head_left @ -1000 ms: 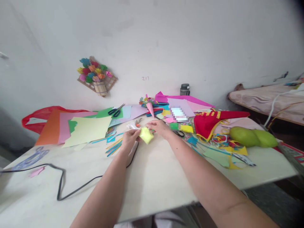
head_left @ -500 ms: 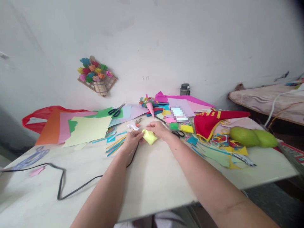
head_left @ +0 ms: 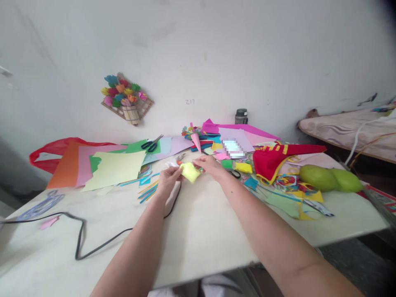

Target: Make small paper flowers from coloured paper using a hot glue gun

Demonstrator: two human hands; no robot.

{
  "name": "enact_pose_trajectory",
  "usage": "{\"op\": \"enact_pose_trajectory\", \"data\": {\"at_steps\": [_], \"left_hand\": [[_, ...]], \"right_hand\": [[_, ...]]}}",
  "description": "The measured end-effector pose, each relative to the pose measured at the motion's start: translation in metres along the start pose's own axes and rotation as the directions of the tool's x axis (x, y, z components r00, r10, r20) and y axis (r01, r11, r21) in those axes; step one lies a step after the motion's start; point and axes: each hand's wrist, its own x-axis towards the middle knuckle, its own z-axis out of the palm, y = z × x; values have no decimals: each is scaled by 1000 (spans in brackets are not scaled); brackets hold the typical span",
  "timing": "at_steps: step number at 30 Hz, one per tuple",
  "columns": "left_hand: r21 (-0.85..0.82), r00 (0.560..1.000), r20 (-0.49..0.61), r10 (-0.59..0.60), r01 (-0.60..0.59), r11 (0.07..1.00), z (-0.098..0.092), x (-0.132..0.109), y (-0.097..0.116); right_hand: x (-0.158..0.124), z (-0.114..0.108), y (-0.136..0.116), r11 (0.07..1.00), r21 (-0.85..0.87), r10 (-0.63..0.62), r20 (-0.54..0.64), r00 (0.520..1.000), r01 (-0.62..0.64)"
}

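A small piece of yellow paper [head_left: 189, 172] is held between both hands above the middle of the white table [head_left: 198, 239]. My left hand [head_left: 169, 180] pinches its left edge with the fingers closed. My right hand [head_left: 211, 166] grips its right side, fingers curled over it. Thin coloured paper strips [head_left: 149, 190] lie just left of my left hand, and a small white object [head_left: 171, 164] lies behind it.
Large coloured paper sheets [head_left: 102, 165] and black scissors [head_left: 151, 144] lie at the back left. A black cable [head_left: 81, 237] runs across the left. Red fabric [head_left: 275, 159], paper scraps and two green fruits [head_left: 329, 178] sit right. A paper flower craft [head_left: 125, 99] hangs on the wall.
Both hands have shifted the yellow paper slightly up and turned it between the fingers. Everything else on the table stays where it was.
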Motion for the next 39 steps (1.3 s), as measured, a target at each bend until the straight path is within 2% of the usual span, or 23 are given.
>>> {"op": "enact_pose_trajectory", "data": {"at_steps": [3, 5, 7, 12, 16, 20, 25, 34, 37, 39], "left_hand": [[-31, 990, -139, 30, -35, 999, -3, 3, 0], [-30, 986, -162, 28, -34, 999, -4, 3, 0], [-15, 990, -137, 24, -27, 1000, -4, 3, -1], [17, 1000, 3, 10, -10, 1000, -2, 0, -2], [31, 998, 59, -10, 9, 999, -1, -2, -2], [33, 996, 87, -14, 11, 999, 1, -2, -2], [43, 995, 97, -30, 26, 999, 2, -4, 0], [9, 990, 138, -41, 40, 999, 0, -6, 1], [-11, 999, 53, 0, 0, 1000, -2, -3, 0], [-46, 997, -70, 23, -26, 999, -5, -1, 1]], "right_hand": [[6, -8, 3, 1000, -7, 1, -112, 994, -2], [8, -11, 5, 1000, 2, 5, -157, 988, -5], [8, -11, 6, 1000, 13, -8, -149, 989, 11], [2, -4, 1, 999, 38, -5, 35, 999, 4], [-1, 1, 1, 996, 51, 57, 202, 978, -69], [-2, 4, 2, 994, 49, 86, 256, 963, -102], [-2, 4, 2, 988, 22, 143, 225, 964, -152], [1, 4, 5, 988, 44, 139, 183, 973, -150], [3, -5, 0, 985, 103, 132, 104, 986, -142], [6, -13, -3, 982, 162, 102, -32, 994, -95]]}}
